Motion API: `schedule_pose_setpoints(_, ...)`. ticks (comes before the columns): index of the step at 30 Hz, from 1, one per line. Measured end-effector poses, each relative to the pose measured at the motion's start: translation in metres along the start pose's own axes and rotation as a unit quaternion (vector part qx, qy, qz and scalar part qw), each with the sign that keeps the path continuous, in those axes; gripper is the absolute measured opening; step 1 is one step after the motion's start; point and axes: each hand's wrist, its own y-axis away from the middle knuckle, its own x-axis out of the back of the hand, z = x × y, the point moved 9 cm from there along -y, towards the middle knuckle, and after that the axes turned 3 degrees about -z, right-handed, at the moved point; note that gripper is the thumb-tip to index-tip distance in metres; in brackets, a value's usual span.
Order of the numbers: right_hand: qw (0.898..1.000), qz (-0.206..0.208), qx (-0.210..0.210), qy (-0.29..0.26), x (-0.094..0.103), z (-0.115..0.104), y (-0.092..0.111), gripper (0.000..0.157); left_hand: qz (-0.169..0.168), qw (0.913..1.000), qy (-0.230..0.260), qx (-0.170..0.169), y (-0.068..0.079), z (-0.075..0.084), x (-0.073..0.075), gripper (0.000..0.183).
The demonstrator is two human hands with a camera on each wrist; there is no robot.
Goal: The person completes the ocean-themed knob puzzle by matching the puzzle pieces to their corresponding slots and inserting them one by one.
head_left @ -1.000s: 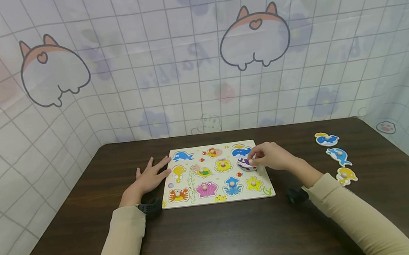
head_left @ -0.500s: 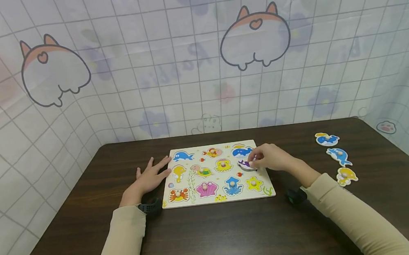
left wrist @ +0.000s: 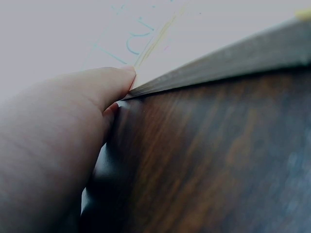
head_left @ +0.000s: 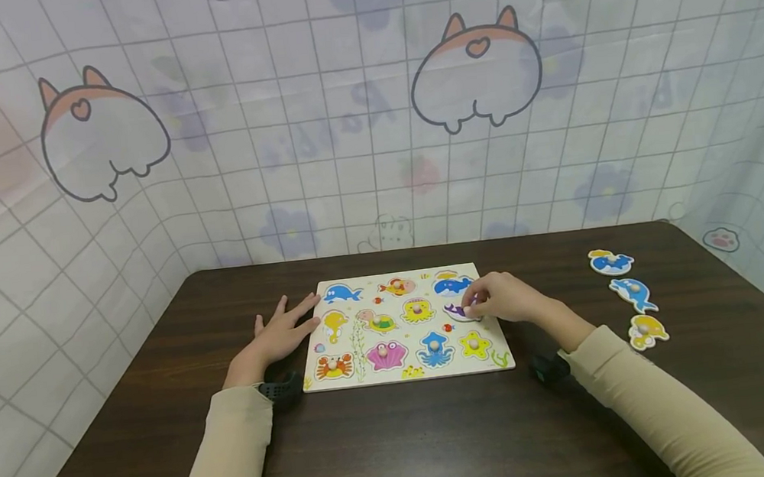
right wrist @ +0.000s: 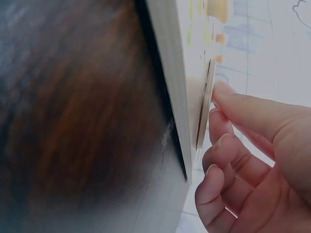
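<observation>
A cream puzzle board [head_left: 361, 281] with sea-animal pictures lies on the dark table. My left hand [head_left: 277, 338] rests at its left edge, fingers spread; in the left wrist view the thumb [left wrist: 119, 80] touches the board's edge. At the board's right side, my right hand [head_left: 510, 297] pinches a purple whale puzzle piece [head_left: 454, 311], partly covered by the fingers. From the right wrist, the piece [right wrist: 206, 104] appears edge-on, standing slightly proud of the board surface. Whether it sits in its recess I cannot tell.
To the right on the table are three loose puzzle pieces: a blue whale with yellow [head_left: 611, 262], a blue dolphin [head_left: 634, 295] and a yellow one [head_left: 647, 330]. Several knobbed pieces, such as the crab [head_left: 333, 365] and the starfish [head_left: 475, 344], sit on the board.
The purple whale piece has shifted slightly down and settled flatter against the board, my right hand lowering with it. My left hand has stayed in place.
</observation>
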Motion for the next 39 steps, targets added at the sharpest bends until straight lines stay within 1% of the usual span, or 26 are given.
schedule_pose_setpoints(10,1.0,-0.007,-0.001,0.003,-0.0014,-0.0034,0.0016,0.01,0.004,1.0,-0.003,-0.005,-0.0004,-0.0003,0.0002,0.064)
schedule_pose_setpoints(19,1.0,-0.008,-0.01,0.009,-0.0019,-0.0016,-0.0013,0.009,0.001,1.0,0.0,0.0,-0.0004,-0.0007,-0.0001,0.064)
schedule_pose_setpoints(30,1.0,-0.009,-0.014,0.009,-0.002,-0.0008,-0.0008,0.01,0.003,1.0,-0.002,-0.004,-0.0003,0.0005,0.0009,0.064)
schedule_pose_setpoints(35,1.0,-0.009,-0.011,0.011,0.0001,-0.0016,-0.001,0.013,0.004,1.0,-0.002,-0.005,0.0009,0.0019,0.0013,0.064)
schedule_pose_setpoints(39,1.0,-0.002,-0.006,0.007,0.006,-0.0033,0.0018,0.016,0.002,1.0,-0.003,-0.004,0.0016,0.0023,0.001,0.064)
